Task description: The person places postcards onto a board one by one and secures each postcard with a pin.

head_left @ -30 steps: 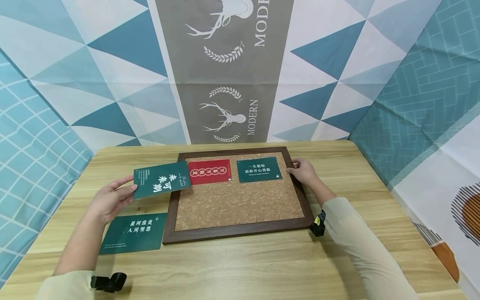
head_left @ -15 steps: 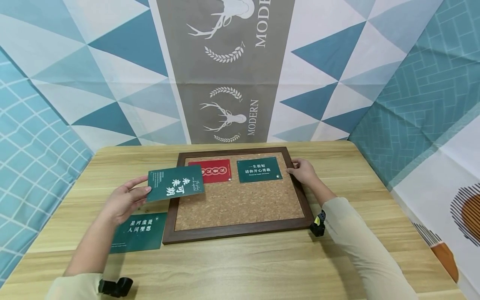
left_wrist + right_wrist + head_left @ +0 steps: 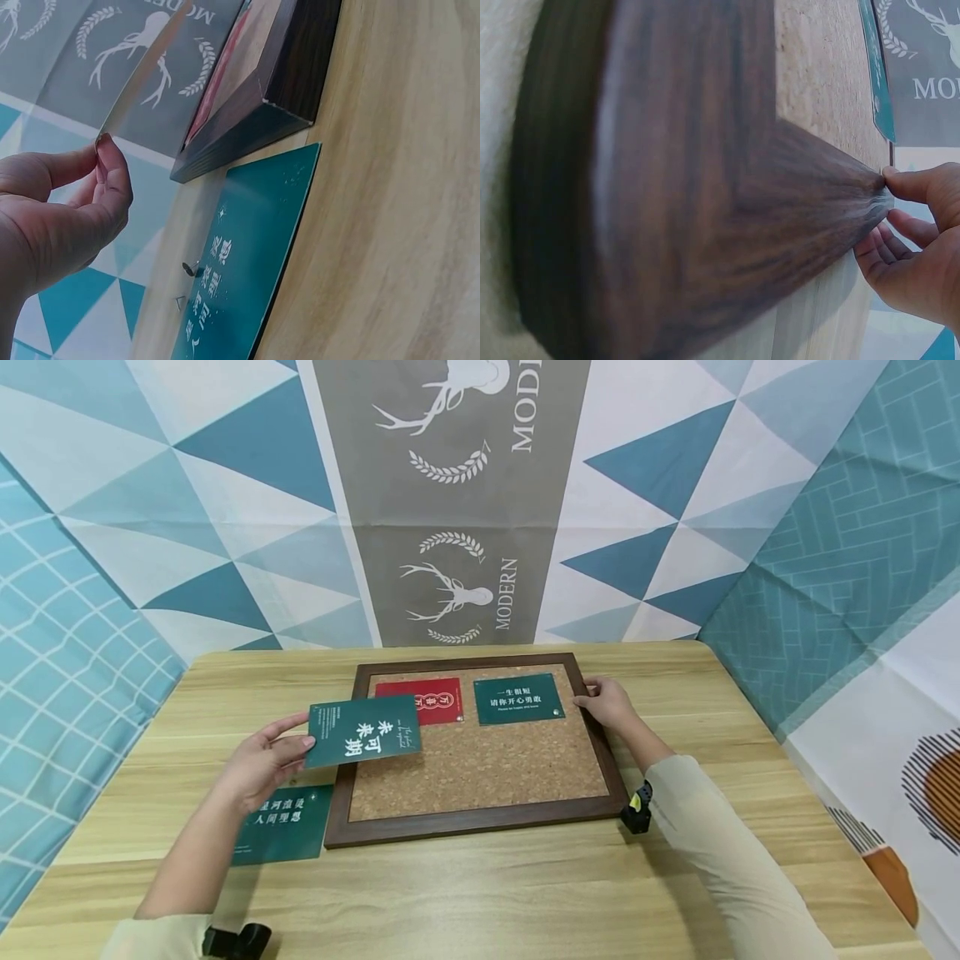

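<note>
My left hand (image 3: 262, 766) pinches a green card (image 3: 363, 731) with white lettering by its left edge, thumb and fingers on either side. The card hovers over the left part of a cork board (image 3: 480, 768) in a dark wooden frame (image 3: 480, 822), covering part of a red card (image 3: 441, 700) on the board. To the right of that, another green card (image 3: 519, 698) lies on the cork. My right hand (image 3: 609, 703) grips the frame's right side, thumb on top; the right wrist view shows the fingers (image 3: 881, 251) at its outer edge.
A further green card (image 3: 283, 827) lies on the wooden table (image 3: 480, 902), left of the frame and partly behind my left forearm. Beside it, the left wrist view shows a pushpin (image 3: 190, 268) on the table. A patterned cloth (image 3: 450, 527) stands behind the table.
My left hand has carried the green card to the right and slightly nearer, so it covers more of the board and the red card. The right hand stays put.
</note>
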`<control>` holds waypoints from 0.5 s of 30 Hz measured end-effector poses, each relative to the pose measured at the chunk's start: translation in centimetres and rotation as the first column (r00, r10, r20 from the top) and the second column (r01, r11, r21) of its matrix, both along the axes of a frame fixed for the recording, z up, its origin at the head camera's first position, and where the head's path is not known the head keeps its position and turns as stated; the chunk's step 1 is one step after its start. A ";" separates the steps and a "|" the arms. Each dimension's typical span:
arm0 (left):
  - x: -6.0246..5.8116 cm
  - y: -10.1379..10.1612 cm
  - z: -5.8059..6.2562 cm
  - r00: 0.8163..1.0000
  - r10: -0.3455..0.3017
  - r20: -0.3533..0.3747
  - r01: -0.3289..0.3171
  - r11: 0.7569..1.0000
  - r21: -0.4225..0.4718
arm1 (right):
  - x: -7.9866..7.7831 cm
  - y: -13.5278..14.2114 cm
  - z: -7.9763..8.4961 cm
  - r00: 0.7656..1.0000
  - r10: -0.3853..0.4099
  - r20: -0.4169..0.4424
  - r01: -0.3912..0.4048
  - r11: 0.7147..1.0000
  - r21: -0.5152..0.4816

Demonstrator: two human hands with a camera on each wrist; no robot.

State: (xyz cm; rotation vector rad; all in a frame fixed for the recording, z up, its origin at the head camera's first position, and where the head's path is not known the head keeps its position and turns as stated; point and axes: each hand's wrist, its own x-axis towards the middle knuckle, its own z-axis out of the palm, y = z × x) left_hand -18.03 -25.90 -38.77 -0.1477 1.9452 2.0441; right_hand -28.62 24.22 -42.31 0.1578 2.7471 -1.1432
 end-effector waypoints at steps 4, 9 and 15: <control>0.1 0.4 0.0 1.000 -0.003 0.000 0.003 1.000 -0.006 | 0.0 0.0 0.1 1.000 -0.005 0.001 0.005 1.000 -0.008; 0.2 1.1 -0.2 1.000 -0.017 0.005 0.017 0.999 -0.034 | 0.1 0.0 0.2 1.000 0.004 0.003 -0.004 1.000 -0.006; 0.3 1.7 -0.3 1.000 -0.029 -0.002 0.029 0.998 -0.056 | 0.0 0.0 0.1 1.000 0.010 0.000 -0.010 1.000 0.003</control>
